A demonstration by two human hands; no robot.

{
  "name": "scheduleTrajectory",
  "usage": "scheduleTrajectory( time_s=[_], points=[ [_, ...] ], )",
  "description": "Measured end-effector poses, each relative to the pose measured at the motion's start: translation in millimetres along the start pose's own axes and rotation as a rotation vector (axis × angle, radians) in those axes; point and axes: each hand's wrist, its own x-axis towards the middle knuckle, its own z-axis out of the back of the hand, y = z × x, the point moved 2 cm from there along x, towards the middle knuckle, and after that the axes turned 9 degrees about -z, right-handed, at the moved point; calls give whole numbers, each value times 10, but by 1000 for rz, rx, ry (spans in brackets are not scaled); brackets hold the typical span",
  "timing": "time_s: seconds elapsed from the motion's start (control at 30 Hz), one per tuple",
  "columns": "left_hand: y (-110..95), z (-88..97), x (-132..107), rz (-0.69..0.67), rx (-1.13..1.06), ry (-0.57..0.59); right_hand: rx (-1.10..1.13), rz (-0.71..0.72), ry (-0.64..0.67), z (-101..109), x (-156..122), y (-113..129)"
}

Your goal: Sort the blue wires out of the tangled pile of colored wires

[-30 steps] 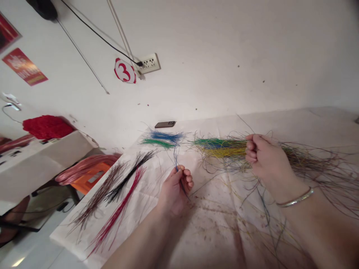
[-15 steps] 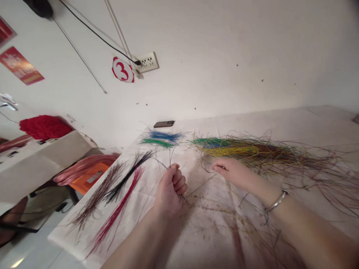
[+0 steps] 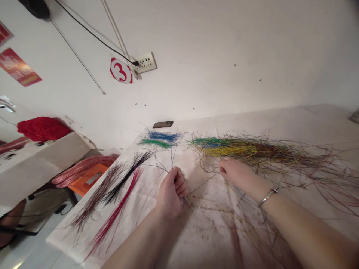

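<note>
My left hand (image 3: 172, 192) is closed in a fist above the middle of the table. Thin dark-blue wires (image 3: 172, 158) stick out above its thumb, and a few ends poke out below it. To the right, my right hand (image 3: 234, 170) is closed with its fingertips pinched, just in front of the tangled wire bundle (image 3: 241, 150) of green, blue, yellow and brown strands. One thin strand runs between the two hands; what the right fingers grip is too small to make out. A metal bracelet (image 3: 267, 197) circles the right wrist.
Sorted bundles lie at left: blue wires (image 3: 162, 135), green wires (image 3: 157, 143), black wires (image 3: 127, 177), brown wires (image 3: 95, 200) and red wires (image 3: 116, 213). A phone (image 3: 163, 124) rests by the wall. Beyond the table's left edge, pink wire coils (image 3: 84, 168) lie on an orange stool (image 3: 89, 179).
My right hand has shifted slightly right, its fingers now more tightly curled. My left hand has moved a little right and down, still closed on the blue wires.
</note>
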Motion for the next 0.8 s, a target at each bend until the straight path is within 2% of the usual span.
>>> scheduleTrajectory(
  time_s=[0.13,0.33,0.47,0.67,0.8],
  points=[
    [31,16,15,12,9,23,39,22,-30,97,-16,-2],
    [67,32,23,44,8,63,329,73,-109,360,-44,17],
    [85,38,18,99,0,96,608,61,-140,611,-191,114],
    [112,-8,-46,184,54,214,1186,3,-14,812,-417,247],
    [133,-44,-92,212,114,271,1382,-32,-71,926,-498,252]
  ],
)
